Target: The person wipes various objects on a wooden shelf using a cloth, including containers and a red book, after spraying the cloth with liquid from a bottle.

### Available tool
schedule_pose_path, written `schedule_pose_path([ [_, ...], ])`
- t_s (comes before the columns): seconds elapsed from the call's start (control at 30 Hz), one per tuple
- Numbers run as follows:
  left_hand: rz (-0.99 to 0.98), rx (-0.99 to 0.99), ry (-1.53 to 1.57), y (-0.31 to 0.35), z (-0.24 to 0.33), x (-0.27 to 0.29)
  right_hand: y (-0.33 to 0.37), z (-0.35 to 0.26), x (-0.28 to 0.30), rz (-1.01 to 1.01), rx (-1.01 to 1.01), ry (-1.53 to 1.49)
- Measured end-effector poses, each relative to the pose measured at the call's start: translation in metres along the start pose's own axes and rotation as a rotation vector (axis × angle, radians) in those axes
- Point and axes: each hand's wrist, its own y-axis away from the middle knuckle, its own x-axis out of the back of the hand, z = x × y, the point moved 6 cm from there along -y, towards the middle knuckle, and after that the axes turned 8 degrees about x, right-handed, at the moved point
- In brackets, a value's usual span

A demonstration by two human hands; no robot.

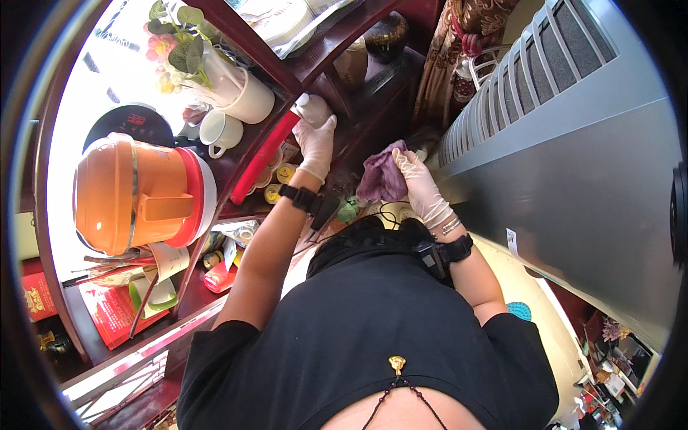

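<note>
My left hand (316, 145), in a thin whitish glove, is closed around a small pale bottle (313, 109) with a white knob-like top, at the dark red wooden shelf unit. A long bright red box (264, 159) lies along the shelf beside that wrist. My right hand (423, 188), gloved as well, grips a crumpled purple cloth (382, 175), which hangs in front of the lower shelf. The fingertips of the right hand are partly hidden by the cloth's folds.
On the left shelf stand an orange electric pot (107, 193), a white mug (221, 132) and a white vase (251, 100) with artificial flowers. Small yellow-lidded jars (285, 173) sit below. A dark pot (387, 37) is farther back. The large grey appliance (566, 158) bounds the right side.
</note>
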Motion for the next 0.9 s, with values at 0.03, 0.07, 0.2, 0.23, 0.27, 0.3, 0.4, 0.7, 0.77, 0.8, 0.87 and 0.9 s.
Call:
schedule_pose_path([
  [0.03,0.042,0.024,0.037,-0.005,0.002,-0.004,-0.001,0.002,0.002,-0.035,0.011,-0.128],
  [0.07,0.092,0.049,0.074,-0.009,0.005,-0.004,-0.002,0.000,0.004,-0.040,0.010,-0.129],
  [0.2,0.189,0.316,0.047,-0.023,-0.003,-0.010,0.004,-0.004,0.020,-0.018,-0.206,-0.595],
  [0.23,0.213,0.290,0.163,-0.025,-0.004,-0.010,0.005,-0.004,0.026,-0.021,-0.240,-0.631],
  [0.27,0.194,0.290,0.158,-0.019,0.001,-0.013,0.008,-0.004,0.034,-0.010,-0.265,-0.672],
  [0.3,0.175,0.218,0.212,-0.012,0.010,-0.009,0.010,-0.009,0.031,-0.023,-0.273,-0.693],
  [0.4,0.310,0.179,0.029,-0.021,-0.009,-0.005,0.028,-0.043,0.006,-0.219,-0.274,-0.809],
  [0.7,0.228,-0.276,-0.039,0.001,-0.028,0.019,0.015,-0.034,0.014,-0.176,0.166,0.067],
  [0.77,0.109,-0.245,0.137,0.014,-0.033,0.028,0.010,-0.052,0.004,-0.108,0.473,1.046],
  [0.8,0.108,-0.243,0.135,0.020,-0.030,0.034,0.005,-0.046,0.008,-0.108,0.470,1.046],
  [0.87,0.065,-0.280,0.008,0.028,-0.027,0.041,-0.009,-0.005,0.016,-0.265,0.057,-0.012],
  [0.9,0.069,-0.275,0.008,0.029,-0.035,0.045,-0.008,0.005,0.013,-0.321,-0.158,-0.540],
])
